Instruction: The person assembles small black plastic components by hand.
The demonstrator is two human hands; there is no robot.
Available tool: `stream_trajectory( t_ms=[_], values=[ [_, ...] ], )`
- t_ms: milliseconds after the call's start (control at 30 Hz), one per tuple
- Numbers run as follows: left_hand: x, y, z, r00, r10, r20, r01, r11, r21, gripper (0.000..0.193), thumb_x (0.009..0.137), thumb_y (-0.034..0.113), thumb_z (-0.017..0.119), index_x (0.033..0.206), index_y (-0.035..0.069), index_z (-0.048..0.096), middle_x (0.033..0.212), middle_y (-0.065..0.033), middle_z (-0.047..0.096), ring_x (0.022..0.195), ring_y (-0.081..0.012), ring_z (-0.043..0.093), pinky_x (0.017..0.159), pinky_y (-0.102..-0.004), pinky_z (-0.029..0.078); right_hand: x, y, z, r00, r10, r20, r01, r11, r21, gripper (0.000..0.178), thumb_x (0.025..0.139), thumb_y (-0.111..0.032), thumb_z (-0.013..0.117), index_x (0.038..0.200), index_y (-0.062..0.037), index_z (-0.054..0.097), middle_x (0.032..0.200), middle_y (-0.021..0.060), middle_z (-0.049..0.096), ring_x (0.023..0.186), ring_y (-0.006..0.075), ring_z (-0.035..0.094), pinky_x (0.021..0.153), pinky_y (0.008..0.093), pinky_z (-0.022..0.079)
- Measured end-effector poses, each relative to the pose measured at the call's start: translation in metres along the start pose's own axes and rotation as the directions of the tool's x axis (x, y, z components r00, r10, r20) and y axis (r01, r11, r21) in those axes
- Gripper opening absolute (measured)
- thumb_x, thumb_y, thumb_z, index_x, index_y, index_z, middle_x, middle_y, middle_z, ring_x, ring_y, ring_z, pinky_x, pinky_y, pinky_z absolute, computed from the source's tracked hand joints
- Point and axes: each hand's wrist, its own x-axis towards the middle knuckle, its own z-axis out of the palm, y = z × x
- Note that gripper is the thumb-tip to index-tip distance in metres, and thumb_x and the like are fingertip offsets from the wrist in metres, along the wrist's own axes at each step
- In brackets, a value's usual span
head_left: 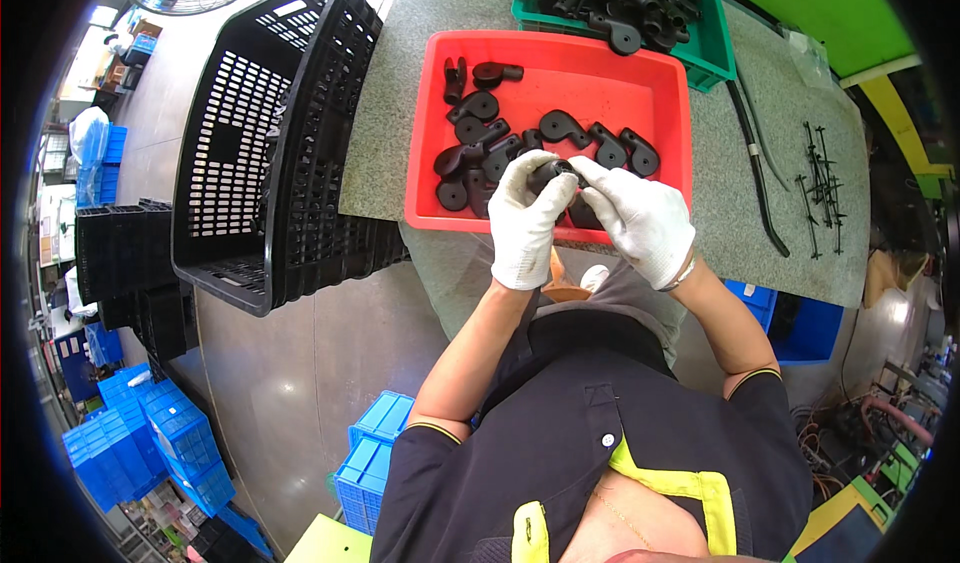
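Over the near edge of a red tray [548,47], my two white-gloved hands meet. My left hand [527,218] is closed round a small black plastic part [546,174], thumb and fingers on its sides. At the same part, the fingertips of my right hand [642,221] are pinched together; whatever small piece they may hold is hidden. Several black plastic parts with round heads and short necks, such as this round-headed part [640,153], lie loose in the tray, mostly left and centre. My fingers partly cover the parts nearest me.
A green crate [703,68] heaped with black parts stands behind the tray. At left is a tall black slatted crate [230,133]. Right on the grey tabletop [735,203] lie a black tube [757,168] and thin black branched sprues [822,191]. Blue bins [362,483] stand below.
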Motion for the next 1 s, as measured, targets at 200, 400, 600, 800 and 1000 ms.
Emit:
stream_trajectory(
  t_ms=[200, 400, 600, 800, 1000],
  values=[
    [-0.002, 0.001, 0.002, 0.999, 0.035, 0.004, -0.035, 0.997, 0.066, 0.024, 0.085, -0.001, 0.064, 0.108, 0.002, 0.058, 0.092, -0.001, 0.057, 0.078, -0.0083, 0.056, 0.071, -0.0237, 0.049, -0.001, -0.003, -0.001, 0.999, 0.041, 0.023, -0.04, 0.999, -0.021, 0.031, 0.089, -0.023, 0.062, 0.119, -0.0146, 0.06, 0.075, 0.0077, 0.06, 0.064, 0.0247, 0.063, 0.055, 0.0355, 0.049],
    [0.018, 0.042, -0.027, 0.91, 0.386, -0.148, -0.335, 0.899, 0.282, 0.021, 0.09, 0.01, 0.064, 0.109, 0.003, 0.059, 0.089, -0.0043, 0.062, 0.075, -0.0101, 0.059, 0.067, -0.0233, 0.047, 0.013, 0.033, 0.013, 0.965, 0.259, -0.035, -0.26, 0.964, -0.059, 0.024, 0.093, -0.03, 0.054, 0.109, -0.0122, 0.058, 0.083, 0.0113, 0.063, 0.071, 0.0324, 0.064, 0.061, 0.0436, 0.051],
    [0.055, 0.158, -0.148, 0.347, 0.938, -0.022, -0.316, 0.139, 0.938, 0.018, 0.089, 0.009, 0.064, 0.105, 0.0, 0.064, 0.105, -0.0115, 0.062, 0.093, -0.0199, 0.06, 0.086, -0.032, 0.048, 0.034, 0.068, 0.041, 0.963, 0.222, 0.154, -0.194, 0.965, -0.175, 0.026, 0.09, -0.03, 0.057, 0.107, -0.0112, 0.05, 0.096, 0.0128, 0.059, 0.079, 0.034, 0.064, 0.068, 0.0446, 0.052],
    [0.056, 0.189, -0.217, 0.684, 0.726, 0.076, 0.163, -0.253, 0.954, 0.042, 0.085, 0.027, 0.068, 0.118, 0.003, 0.061, 0.114, -0.0178, 0.059, 0.11, -0.0321, 0.054, 0.098, -0.0404, 0.041, 0.056, 0.068, 0.079, 0.91, 0.31, 0.275, -0.22, 0.924, -0.313, 0.032, 0.084, -0.027, 0.064, 0.106, -0.0101, 0.05, 0.1, 0.0147, 0.061, 0.085, 0.0351, 0.064, 0.072, 0.0444, 0.051],
    [0.037, 0.123, -0.111, 0.713, 0.7, -0.034, -0.332, 0.38, 0.863, 0.032, 0.084, 0.013, 0.07, 0.113, 0.004, 0.062, 0.113, -0.0135, 0.059, 0.102, -0.0221, 0.059, 0.091, -0.0343, 0.046, 0.051, 0.063, 0.046, 0.96, 0.257, 0.114, -0.263, 0.964, 0.039, 0.031, 0.082, -0.022, 0.062, 0.107, -0.0061, 0.055, 0.098, 0.0133, 0.063, 0.088, 0.0331, 0.063, 0.078, 0.0398, 0.051]
  ],
)
